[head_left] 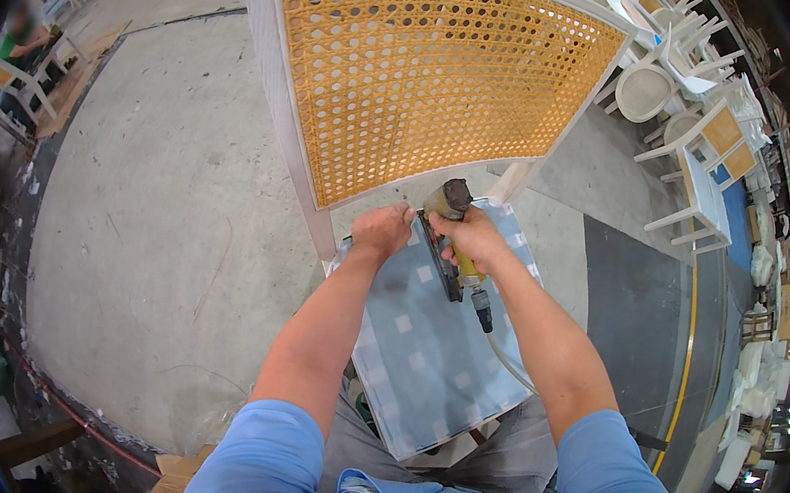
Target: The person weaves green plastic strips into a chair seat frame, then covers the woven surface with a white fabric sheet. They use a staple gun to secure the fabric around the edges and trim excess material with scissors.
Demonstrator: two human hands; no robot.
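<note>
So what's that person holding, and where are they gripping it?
The right hand grips a pneumatic staple gun around its handle. The left hand holds nothing; it presses on the chair seat.

Grey concrete floor [147, 221] under white cane-backed chair [431, 87], its seat plastic-wrapped

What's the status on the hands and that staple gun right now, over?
Right hand gripping staple gun, air hose trailing back. Left hand pressing blue checked seat cushion beside chair frame. Nothing blocking.
</note>
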